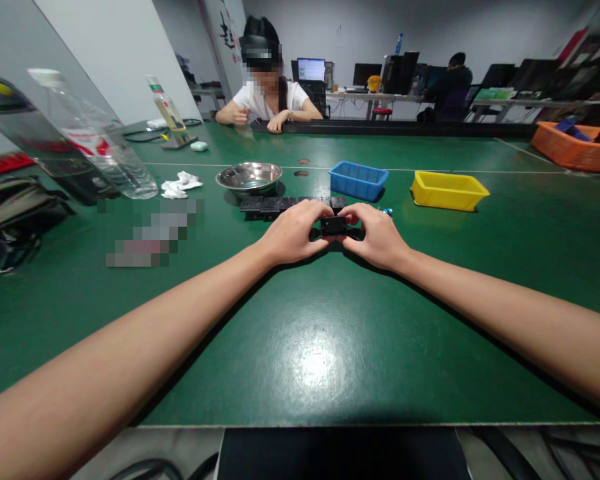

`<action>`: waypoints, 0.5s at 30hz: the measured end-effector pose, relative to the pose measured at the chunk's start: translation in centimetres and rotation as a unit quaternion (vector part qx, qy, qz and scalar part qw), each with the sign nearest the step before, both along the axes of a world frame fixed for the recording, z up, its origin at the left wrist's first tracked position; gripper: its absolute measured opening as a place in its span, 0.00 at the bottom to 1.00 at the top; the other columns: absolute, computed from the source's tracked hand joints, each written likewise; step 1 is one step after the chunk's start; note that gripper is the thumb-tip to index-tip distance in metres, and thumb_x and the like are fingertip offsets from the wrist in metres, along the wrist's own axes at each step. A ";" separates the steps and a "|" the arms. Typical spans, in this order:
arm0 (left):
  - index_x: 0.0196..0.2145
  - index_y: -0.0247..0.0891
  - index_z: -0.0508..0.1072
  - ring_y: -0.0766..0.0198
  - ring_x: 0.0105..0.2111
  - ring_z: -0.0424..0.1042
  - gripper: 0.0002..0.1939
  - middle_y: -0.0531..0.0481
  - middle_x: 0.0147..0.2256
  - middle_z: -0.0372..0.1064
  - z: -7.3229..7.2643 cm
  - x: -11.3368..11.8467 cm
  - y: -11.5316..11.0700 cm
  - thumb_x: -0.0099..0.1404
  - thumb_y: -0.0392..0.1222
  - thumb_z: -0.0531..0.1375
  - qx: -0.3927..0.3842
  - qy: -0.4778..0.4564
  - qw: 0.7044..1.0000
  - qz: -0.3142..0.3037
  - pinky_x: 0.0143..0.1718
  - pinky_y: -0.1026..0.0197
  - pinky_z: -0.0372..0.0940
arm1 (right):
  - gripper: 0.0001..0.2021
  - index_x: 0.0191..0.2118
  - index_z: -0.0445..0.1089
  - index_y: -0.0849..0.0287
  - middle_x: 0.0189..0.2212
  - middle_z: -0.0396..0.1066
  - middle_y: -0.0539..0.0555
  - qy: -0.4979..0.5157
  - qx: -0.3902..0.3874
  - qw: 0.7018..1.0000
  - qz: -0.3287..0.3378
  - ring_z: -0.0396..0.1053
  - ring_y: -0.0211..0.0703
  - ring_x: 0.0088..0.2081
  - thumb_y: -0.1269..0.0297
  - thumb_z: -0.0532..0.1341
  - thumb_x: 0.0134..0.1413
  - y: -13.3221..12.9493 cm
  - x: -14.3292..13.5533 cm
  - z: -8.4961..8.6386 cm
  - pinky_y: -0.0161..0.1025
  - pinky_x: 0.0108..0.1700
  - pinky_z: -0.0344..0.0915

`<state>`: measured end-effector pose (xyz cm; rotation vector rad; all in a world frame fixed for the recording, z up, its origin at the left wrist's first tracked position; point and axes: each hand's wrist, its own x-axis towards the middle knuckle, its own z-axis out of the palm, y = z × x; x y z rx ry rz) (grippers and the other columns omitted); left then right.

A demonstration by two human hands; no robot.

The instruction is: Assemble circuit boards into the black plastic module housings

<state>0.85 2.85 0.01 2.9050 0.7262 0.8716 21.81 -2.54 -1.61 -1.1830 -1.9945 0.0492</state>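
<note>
Between both hands is a small black rectangular block (334, 226), its near face toward me. My left hand (299, 230) grips its left side with the thumb below and fingers above. From the right, my right hand (373, 235) closes on the opposite side in the same way. Just behind the hands, a row of similar black blocks (263, 207) lies on the green table (300, 320); the hands partly hide it. Beside the right hand, a small blue and silver item (388, 212) is too small to name.
Beyond the row stand a steel bowl (249, 177), a blue bin (359, 180) and a yellow bin (450, 191). An orange basket (575, 148) is at far right. Bottles (97, 137), crumpled tissue (181, 185) and a dark bag (20, 213) occupy the left. Across the table sits a person (270, 93) wearing a headset.
</note>
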 end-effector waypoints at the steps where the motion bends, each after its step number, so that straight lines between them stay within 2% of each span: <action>1: 0.47 0.37 0.70 0.55 0.42 0.72 0.16 0.43 0.43 0.73 0.0 0.0 0.0 0.65 0.47 0.61 -0.002 0.001 1.000 0.001 0.44 0.54 0.67 | 0.15 0.43 0.71 0.56 0.38 0.75 0.55 0.000 0.000 1.000 0.000 0.70 0.50 0.41 0.72 0.64 0.46 0.0 0.0 0.0 0.44 0.46 0.66; 15: 0.48 0.36 0.70 0.54 0.42 0.72 0.16 0.42 0.44 0.73 0.2 0.0 -0.2 0.65 0.46 0.61 0.001 0.001 1.000 0.003 0.45 0.53 0.68 | 0.14 0.44 0.71 0.58 0.37 0.74 0.56 -0.007 0.008 1.000 0.001 0.70 0.49 0.40 0.69 0.64 0.48 0.0 0.0 0.0 0.44 0.44 0.66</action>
